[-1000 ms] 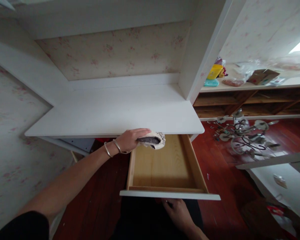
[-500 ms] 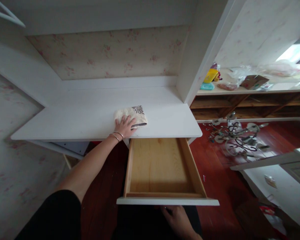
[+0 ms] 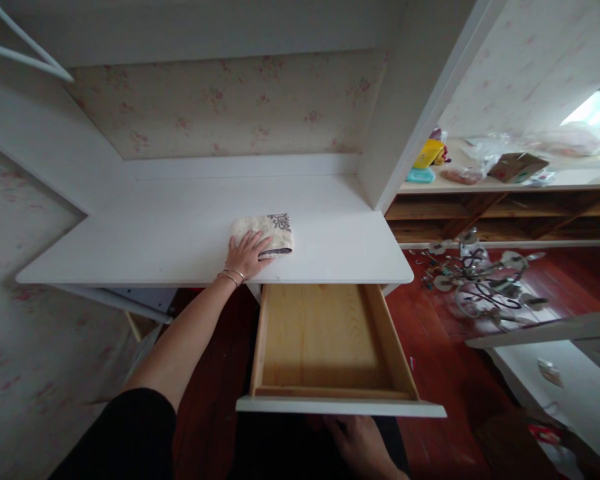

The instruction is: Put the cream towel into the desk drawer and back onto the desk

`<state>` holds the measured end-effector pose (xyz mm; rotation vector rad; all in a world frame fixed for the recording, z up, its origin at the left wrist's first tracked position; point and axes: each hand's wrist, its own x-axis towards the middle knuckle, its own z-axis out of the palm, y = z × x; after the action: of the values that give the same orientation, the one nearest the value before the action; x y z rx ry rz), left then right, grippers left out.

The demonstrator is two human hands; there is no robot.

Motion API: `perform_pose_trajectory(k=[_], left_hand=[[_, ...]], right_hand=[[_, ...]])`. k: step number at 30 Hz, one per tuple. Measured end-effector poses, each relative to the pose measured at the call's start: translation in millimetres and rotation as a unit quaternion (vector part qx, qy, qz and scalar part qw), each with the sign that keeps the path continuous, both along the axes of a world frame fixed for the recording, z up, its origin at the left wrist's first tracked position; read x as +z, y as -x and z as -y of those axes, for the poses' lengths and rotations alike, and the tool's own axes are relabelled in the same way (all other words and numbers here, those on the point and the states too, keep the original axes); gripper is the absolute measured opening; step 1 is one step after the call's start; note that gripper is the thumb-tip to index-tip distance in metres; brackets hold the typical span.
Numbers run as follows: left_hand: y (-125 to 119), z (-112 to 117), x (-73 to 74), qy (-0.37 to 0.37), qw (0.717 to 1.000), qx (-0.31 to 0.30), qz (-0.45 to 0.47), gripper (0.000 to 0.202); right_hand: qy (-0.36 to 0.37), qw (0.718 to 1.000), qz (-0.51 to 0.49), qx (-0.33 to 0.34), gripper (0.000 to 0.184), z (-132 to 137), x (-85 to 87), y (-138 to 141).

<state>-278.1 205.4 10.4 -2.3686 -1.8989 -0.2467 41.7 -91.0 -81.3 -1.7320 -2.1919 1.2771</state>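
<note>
A folded cream cloth point(image 3: 267, 230) with a dark floral print and a dark edge lies on the white desk top point(image 3: 330, 247). My left hand point(image 3: 247, 255) rests flat on its left part, fingers spread. Below the desk edge, a wooden drawer point(image 3: 325, 340) is pulled out, with nothing seen inside. My right hand point(image 3: 363, 443) is under the white drawer front point(image 3: 340, 406), fingers curled. The drawer front hides the fingertips and whatever they may grip.
White upright panels frame the desk. At right, a low wooden shelf unit point(image 3: 433, 210) carries plastic bags, a cardboard box point(image 3: 517, 167) and a yellow container point(image 3: 427, 155). A chandelier point(image 3: 490, 280) lies on the red floor, near a white furniture piece point(image 3: 540, 377).
The camera view has shifted slightly. My left hand stays on the cloth, almost in the same spot. The drawer and my right hand look unchanged.
</note>
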Motion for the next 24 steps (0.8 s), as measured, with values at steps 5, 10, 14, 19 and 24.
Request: perform_pose_trajectory(k=[5,10,14,19,24], left_hand=[[0,3,0.6,-0.029,0.999,-0.004,0.012,0.056],[1,3,-0.3,-0.051,0.998,-0.011,0.022,0.055],[2,3,-2.4,-0.056,0.998,-0.006,0.026,0.054],[3,4,-4.4,-0.064,0.997,0.022,0.031,0.058],[4,6,-5.6,-0.071,0.997,0.022,0.03,0.059]], right_hand=[[-0.026,0.998,0.046,0.02,0.039,-29,-1.4,3],[-0.048,0.998,0.025,0.033,0.036,-76,7.9,6],[-0.065,0.997,0.039,0.024,0.034,-118,10.3,11],[-0.096,0.992,0.079,0.019,0.039,-171,7.8,22],[-0.087,0.988,0.126,0.009,0.042,-223,5.5,32]])
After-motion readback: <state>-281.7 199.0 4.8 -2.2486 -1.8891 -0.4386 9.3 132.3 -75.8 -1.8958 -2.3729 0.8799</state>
